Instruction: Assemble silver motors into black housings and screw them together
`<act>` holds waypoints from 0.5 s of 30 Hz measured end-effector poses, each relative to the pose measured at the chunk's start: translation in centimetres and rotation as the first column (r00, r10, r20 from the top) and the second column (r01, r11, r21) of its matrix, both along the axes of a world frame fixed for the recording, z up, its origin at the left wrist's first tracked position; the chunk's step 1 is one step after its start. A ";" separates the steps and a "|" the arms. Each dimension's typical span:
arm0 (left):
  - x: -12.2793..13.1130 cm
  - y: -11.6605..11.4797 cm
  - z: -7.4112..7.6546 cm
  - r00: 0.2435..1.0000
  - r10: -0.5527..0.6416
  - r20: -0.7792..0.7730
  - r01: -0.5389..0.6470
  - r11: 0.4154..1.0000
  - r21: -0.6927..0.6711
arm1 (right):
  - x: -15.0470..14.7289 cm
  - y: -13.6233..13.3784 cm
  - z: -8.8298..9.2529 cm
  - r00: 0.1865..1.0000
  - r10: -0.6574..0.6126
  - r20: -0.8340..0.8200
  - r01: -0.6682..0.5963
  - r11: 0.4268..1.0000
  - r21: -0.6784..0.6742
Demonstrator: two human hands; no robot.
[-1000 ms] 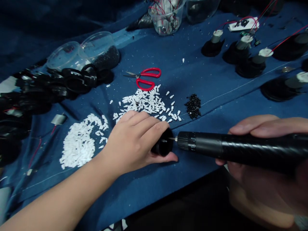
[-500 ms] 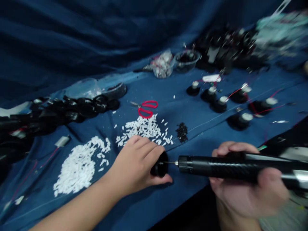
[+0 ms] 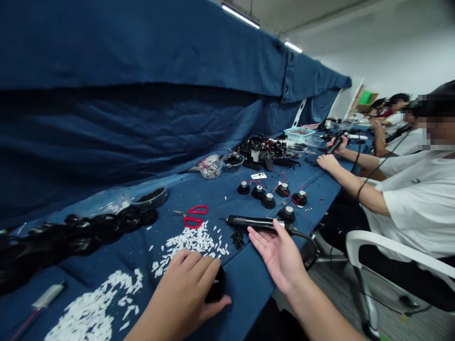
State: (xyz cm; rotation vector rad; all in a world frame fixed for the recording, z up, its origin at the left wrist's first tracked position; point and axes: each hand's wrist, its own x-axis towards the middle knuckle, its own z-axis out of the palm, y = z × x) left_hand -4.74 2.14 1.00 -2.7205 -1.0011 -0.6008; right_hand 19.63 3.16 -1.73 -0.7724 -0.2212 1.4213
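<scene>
So this person's left hand [image 3: 185,289] is curling around a stubby black round plastic piece [image 3: 216,284], fingers closed over the top and gripping it, and it's sitting down on the blue cloth [image 3: 245,289] near the table's edge. Most of it is hidden by the hand, so I can't tell which way it's facing. The right hand [image 3: 277,253] is lying open, palm up, fingers spread and holding nothing, just beside a slim black pen-style drill [image 3: 259,222]. That drill is lying flat with its long axis running roughly across the table, its thin tip pointing left toward a small heap of black bits [image 3: 237,239], and its cord [image 3: 302,233] is trailing off right. Just past the fingers, a pile of little white plastic pieces [image 3: 188,244] is spreading out below red-handled scissors [image 3: 195,217]. Farther along, several small motors on black bases [image 3: 269,200] are standing upright with red wires. Over on the right, a co-worker in a white T-shirt [image 3: 415,208] is sitting in a white plastic chair [image 3: 387,246], working with a similar drill [image 3: 336,144].
</scene>
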 end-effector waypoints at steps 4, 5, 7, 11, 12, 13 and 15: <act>0.1 -1.0 2.3 0.998 -0.006 0.066 -0.005 0.986 0.164 | 0.5 0.6 0.3 0.985 0.174 0.016 -0.173 0.982 -0.075; 0.0 -1.4 3.2 0.996 -0.008 0.088 -0.007 0.984 0.180 | 0.7 0.6 0.3 0.974 0.224 0.036 -0.220 0.971 -0.091; -0.2 -1.9 4.9 0.990 -0.013 0.140 -0.014 0.981 0.193 | 0.7 0.3 0.5 0.943 0.319 0.098 -0.309 0.945 -0.108; -0.9 -3.0 7.1 0.953 -0.005 0.304 -0.046 0.986 0.159 | -0.1 -2.1 2.0 0.880 0.319 0.353 -0.345 0.939 0.012; -1.0 -3.4 7.2 0.938 0.000 0.346 -0.049 0.990 0.133 | -0.5 -3.0 2.7 0.859 0.287 0.423 -0.347 0.935 0.070; -1.1 -3.8 7.3 0.924 0.005 0.382 -0.044 0.995 0.093 | -1.0 -3.9 3.5 0.827 0.256 0.501 -0.370 0.918 0.141; -1.2 -4.7 7.2 0.898 0.001 0.439 0.002 1.000 -0.007 | -2.0 -5.5 5.1 0.728 0.188 0.659 -0.485 0.821 0.302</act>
